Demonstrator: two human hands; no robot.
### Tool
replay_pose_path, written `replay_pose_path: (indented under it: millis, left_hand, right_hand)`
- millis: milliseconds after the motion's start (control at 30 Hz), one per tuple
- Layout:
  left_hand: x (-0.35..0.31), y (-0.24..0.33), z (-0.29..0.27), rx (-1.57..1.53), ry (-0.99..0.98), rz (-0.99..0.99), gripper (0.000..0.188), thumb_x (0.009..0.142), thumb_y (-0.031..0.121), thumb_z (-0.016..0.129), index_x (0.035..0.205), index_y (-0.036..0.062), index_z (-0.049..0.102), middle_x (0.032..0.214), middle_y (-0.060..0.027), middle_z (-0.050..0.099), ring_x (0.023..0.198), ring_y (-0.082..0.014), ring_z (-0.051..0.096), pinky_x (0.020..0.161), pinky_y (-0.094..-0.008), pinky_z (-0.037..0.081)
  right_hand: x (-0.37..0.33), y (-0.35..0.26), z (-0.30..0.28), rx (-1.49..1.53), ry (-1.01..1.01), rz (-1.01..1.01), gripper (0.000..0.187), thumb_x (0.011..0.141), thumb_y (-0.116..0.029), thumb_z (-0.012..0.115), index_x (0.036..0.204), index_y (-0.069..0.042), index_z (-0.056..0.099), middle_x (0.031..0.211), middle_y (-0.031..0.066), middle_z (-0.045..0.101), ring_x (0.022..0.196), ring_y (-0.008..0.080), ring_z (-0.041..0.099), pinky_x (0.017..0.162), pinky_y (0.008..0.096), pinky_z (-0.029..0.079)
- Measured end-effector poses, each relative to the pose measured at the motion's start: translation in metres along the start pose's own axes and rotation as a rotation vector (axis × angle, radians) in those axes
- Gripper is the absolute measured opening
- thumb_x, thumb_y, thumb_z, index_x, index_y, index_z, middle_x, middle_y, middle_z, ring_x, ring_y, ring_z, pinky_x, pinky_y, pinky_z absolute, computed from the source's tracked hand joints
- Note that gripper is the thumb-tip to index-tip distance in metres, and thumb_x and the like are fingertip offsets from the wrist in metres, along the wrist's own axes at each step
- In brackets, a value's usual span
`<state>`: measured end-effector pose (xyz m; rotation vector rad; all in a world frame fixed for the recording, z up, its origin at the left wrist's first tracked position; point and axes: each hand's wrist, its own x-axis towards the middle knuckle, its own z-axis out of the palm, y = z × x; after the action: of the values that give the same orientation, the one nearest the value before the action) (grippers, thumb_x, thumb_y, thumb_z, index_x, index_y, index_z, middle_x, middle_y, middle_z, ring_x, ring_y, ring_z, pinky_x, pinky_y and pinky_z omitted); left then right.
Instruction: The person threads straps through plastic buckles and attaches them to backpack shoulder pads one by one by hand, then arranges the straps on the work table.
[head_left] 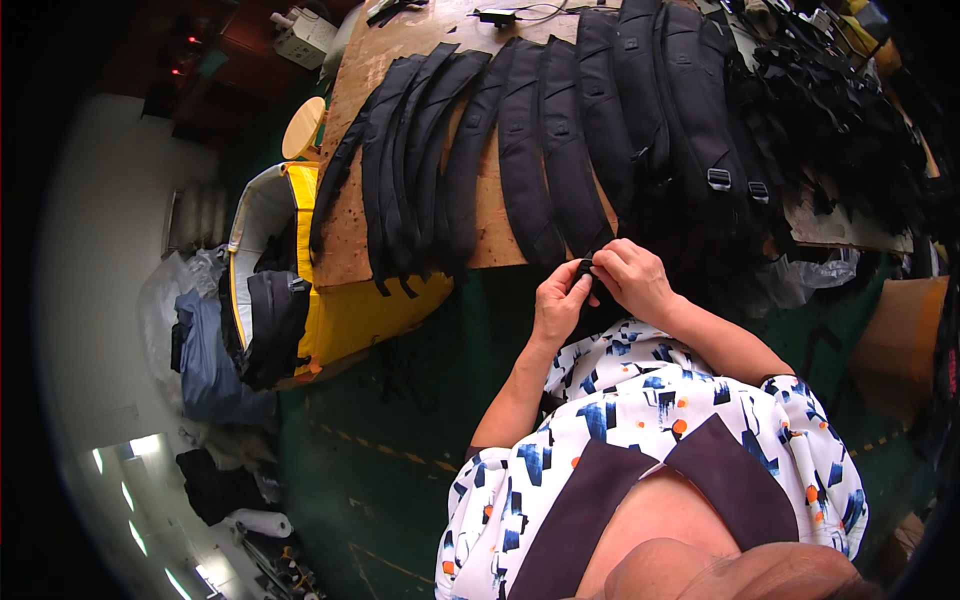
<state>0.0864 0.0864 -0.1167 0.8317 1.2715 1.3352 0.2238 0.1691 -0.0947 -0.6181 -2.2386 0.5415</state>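
Note:
Just off the near edge of the wooden table, my two hands are close together at the lower end of a padded black shoulder strap point(575, 150). Thumb and fingers of my left hand point(562, 302) pinch a small black piece point(586, 268), perhaps a buckle or webbing end; it is too small to tell. From the other side, the fingertips of my right hand point(634, 280) close on the same piece. More black shoulder straps point(522, 150) lie side by side across the table, their ends hanging over its edge. Some on the right carry metal buckles point(718, 180).
The wooden table point(487, 215) spans the space ahead of me. A yellow bag point(330, 330) with black items stands at its left, near a round wooden stool point(304, 128). Black webbing point(840, 120) is heaped at the far right, above a cardboard box point(898, 335).

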Motion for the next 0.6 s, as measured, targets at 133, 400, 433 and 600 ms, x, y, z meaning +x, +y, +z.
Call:
replay_pose_path:
  millis: [133, 400, 433, 600]
  left_hand:
    - [0.006, 0.001, 0.010, -0.105, 0.041, -0.036, 0.025, 0.087, 0.004, 0.051, 0.110, -0.0020, 0.055, 0.090, -0.0039, 0.060, 0.072, -0.0088, 0.056, 0.058, -0.0220, 0.050]
    - [0.024, 0.004, 0.007, -0.230, 0.089, -0.087, 0.023, 0.087, 0.003, 0.048, 0.109, 0.0003, 0.055, 0.088, -0.0046, 0.061, 0.069, -0.0093, 0.057, 0.057, -0.0218, 0.050]
    - [0.024, 0.003, 0.009, -0.229, 0.086, -0.082, 0.023, 0.087, 0.003, 0.048, 0.109, 0.0003, 0.055, 0.088, -0.0046, 0.061, 0.069, -0.0093, 0.057, 0.057, -0.0218, 0.050]
    - [0.021, 0.001, 0.014, 0.037, 0.086, 0.037, 0.021, 0.086, 0.002, 0.052, 0.107, -0.0018, 0.053, 0.088, -0.0059, 0.061, 0.069, -0.0092, 0.057, 0.057, -0.0218, 0.050]
  right_hand:
    - [0.001, 0.001, -0.001, -0.072, -0.045, -0.028, 0.014, 0.072, -0.004, 0.060, 0.083, -0.005, 0.051, 0.078, 0.0082, 0.051, 0.071, 0.0241, 0.054, 0.061, 0.0324, 0.045]
    - [-0.006, -0.004, -0.009, 0.347, -0.006, 0.114, 0.011, 0.082, -0.011, 0.060, 0.082, -0.004, 0.051, 0.072, 0.0071, 0.051, 0.058, 0.0186, 0.054, 0.048, 0.0269, 0.041]
    - [-0.008, 0.001, -0.009, 0.344, -0.003, 0.110, 0.011, 0.082, -0.011, 0.060, 0.082, -0.004, 0.051, 0.072, 0.0071, 0.051, 0.058, 0.0186, 0.054, 0.048, 0.0269, 0.041]
    - [-0.005, 0.011, -0.009, 1.433, -0.194, 1.238, 0.021, 0.089, -0.027, 0.056, 0.081, -0.007, 0.053, 0.058, -0.0013, 0.047, 0.045, 0.0028, 0.042, 0.037, 0.0153, 0.028]
